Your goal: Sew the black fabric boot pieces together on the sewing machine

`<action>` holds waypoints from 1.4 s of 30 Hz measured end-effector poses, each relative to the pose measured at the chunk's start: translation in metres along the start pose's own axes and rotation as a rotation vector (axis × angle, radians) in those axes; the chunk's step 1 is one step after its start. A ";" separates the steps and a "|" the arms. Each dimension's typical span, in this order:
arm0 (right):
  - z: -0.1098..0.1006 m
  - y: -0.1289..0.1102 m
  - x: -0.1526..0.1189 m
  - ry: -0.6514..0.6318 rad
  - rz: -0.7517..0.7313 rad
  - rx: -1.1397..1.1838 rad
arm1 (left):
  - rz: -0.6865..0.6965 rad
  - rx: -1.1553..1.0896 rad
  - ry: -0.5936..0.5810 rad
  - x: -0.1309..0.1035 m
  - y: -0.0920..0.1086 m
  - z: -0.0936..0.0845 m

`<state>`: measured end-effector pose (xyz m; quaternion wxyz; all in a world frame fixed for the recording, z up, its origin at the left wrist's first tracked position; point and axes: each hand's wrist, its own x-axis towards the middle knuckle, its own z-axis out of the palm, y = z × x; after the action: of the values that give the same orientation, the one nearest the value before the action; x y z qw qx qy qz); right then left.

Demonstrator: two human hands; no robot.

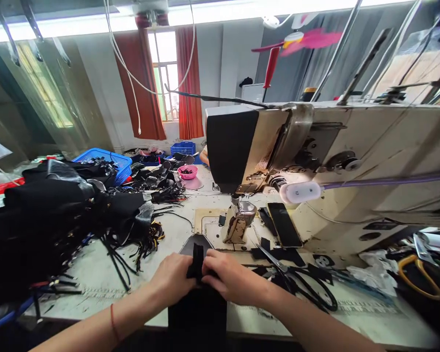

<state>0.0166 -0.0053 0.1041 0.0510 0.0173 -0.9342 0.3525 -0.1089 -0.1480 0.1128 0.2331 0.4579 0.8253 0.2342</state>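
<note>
At the table's front edge, my left hand [172, 276] and my right hand [225, 276] meet over a black fabric piece [197, 320]. Its upper end is grey and tapers to a blunt tip on the table. Between my fingers stands a short black strip [197, 259], pinched by both hands, one from each side. My fingertips partly hide its lower end, and I cannot tell whether it is attached to the fabric. Just beyond is the sewing machine's post [240, 222], beneath the machine head [232, 149]; neither hand touches it.
Large scissors [297, 276] and a phone [285, 226] lie right of the post. Yellow-handled scissors [420, 276] are at far right. A heap of black pieces [58, 210] covers the left side. Behind are a blue basket [122, 166] and a pink bowl [187, 172].
</note>
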 end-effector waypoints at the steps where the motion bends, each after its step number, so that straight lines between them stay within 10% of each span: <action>1: 0.004 0.002 0.002 0.031 0.024 -0.035 | -0.005 0.002 0.014 0.002 -0.002 0.004; 21: 0.004 0.008 -0.007 0.282 0.325 0.132 | 0.042 -0.221 -0.021 0.006 -0.002 0.013; 42: 0.011 0.018 -0.009 0.414 0.295 0.232 | 0.012 -0.240 -0.009 0.011 0.007 0.015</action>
<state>0.0231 0.0006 0.0829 0.1866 -0.1858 -0.8497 0.4569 -0.1005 -0.1324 0.1028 0.2886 0.4327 0.7874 0.3308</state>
